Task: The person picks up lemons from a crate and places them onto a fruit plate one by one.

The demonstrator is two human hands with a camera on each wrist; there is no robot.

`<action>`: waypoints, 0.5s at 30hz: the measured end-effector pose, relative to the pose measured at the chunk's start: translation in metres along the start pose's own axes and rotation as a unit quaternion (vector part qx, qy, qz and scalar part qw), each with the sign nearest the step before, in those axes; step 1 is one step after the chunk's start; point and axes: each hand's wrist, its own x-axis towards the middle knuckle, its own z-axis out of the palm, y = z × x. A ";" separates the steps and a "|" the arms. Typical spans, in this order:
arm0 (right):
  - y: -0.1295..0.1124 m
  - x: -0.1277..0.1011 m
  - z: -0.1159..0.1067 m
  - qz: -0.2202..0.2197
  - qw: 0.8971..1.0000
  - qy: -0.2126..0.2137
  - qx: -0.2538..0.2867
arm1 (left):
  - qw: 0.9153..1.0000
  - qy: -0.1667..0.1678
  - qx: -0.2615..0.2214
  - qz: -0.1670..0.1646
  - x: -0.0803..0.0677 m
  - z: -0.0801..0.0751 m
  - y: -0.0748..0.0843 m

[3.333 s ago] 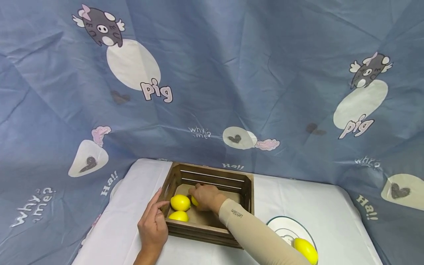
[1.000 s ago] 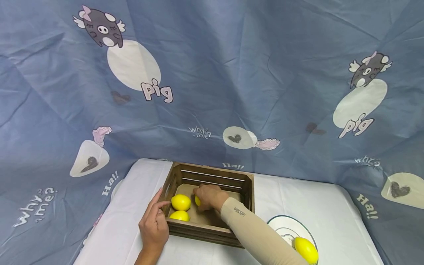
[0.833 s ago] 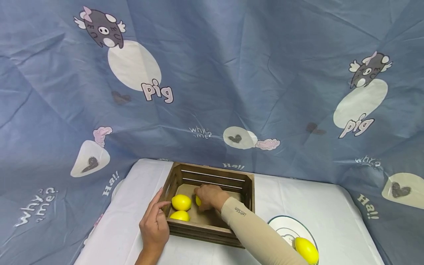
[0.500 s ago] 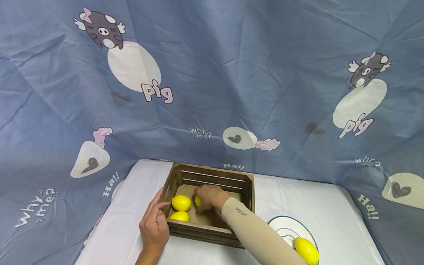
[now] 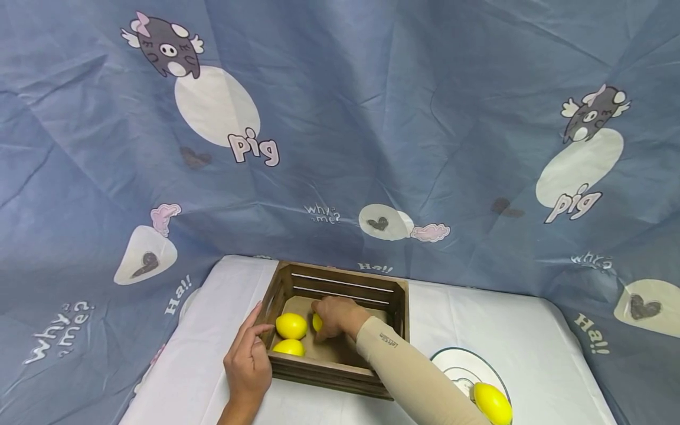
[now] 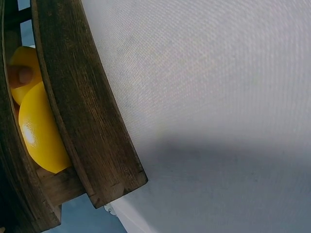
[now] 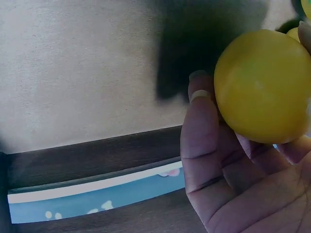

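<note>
A dark wooden crate (image 5: pixel 395 307) stands on a white-covered table (image 5: pixel 510 330). Two yellow lemons (image 5: pixel 291 325) (image 5: pixel 288 347) lie at the crate's left side. My right hand (image 5: pixel 334 316) reaches into the crate and its fingers curl round a third lemon (image 5: pixel 317 322), which fills the right wrist view as a lemon (image 7: pixel 262 87) against my palm. My left hand (image 5: pixel 247 360) rests on the crate's near left corner, fingers straight along the wall. In the left wrist view the crate's wall (image 6: pixel 82 116) and a lemon (image 6: pixel 41 131) show, not the hand.
A white plate (image 5: pixel 459 369) with a dark rim sits right of the crate, with another lemon (image 5: pixel 492 403) on it. Blue printed cloth (image 5: pixel 340 118) hangs close behind and around the table. My right sleeve (image 5: pixel 414 383) crosses the crate's near right corner.
Over three seconds my right hand has shifted slightly right inside the crate with the lemon. In the last second nothing visibly moves. The left hand stays on the corner.
</note>
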 end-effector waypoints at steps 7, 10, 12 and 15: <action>-0.002 -0.001 -0.008 -0.005 1.000 0.001 0.020 | 1.000 0.007 0.001 0.003 0.002 -0.001 0.000; 0.000 -0.001 -0.011 -0.013 0.999 -0.002 0.031 | 1.000 0.006 -0.001 0.003 0.002 -0.001 -0.001; 0.001 -0.002 -0.013 -0.017 0.999 -0.001 0.045 | 1.000 0.002 -0.001 0.002 0.001 -0.001 -0.002; 0.004 -0.004 -0.016 -0.018 0.998 0.003 0.067 | 1.000 -0.002 0.000 0.002 -0.001 0.000 -0.003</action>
